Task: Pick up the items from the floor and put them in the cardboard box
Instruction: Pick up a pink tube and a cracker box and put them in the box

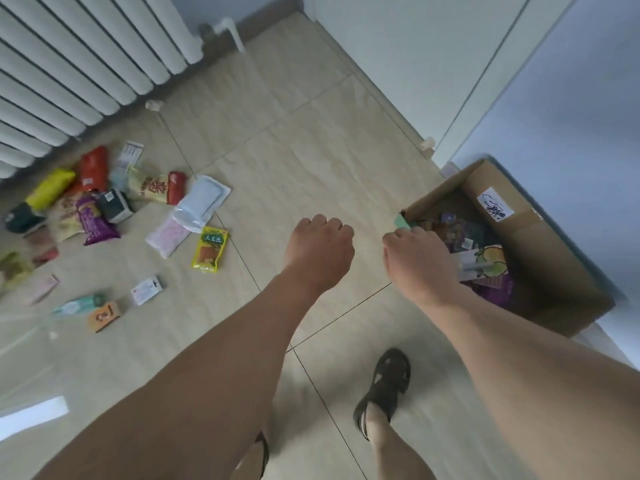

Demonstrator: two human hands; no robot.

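A foot in a dark sandal (pixel 386 386) stood on the tile floor (pixel 311 150), just below the two arms. The right hand (pixel 417 261) was over the near corner of the cardboard box (pixel 540 258). Its fingers were pinched on a small green packet (pixel 403 221), held right above the open top. I think it was there so the packet could drop in. Just past that grip, the box was already packed with bright snack bags, one purple, one with a green fruit picture. A white sticker sat on its inside flap.

The left hand (pixel 320 247) hung beside the right one, curled into a loose fist. I could not tell if anything was inside it.

Well off to the left of the left hand, many things lay on the floor: a yellow packet (pixel 210 249), a purple bag (pixel 95 221), a clear pouch (pixel 201 200), small boxes and a red bag (pixel 92 168). They sat near the white radiator (pixel 69 64). So lots of the job was left, I think.
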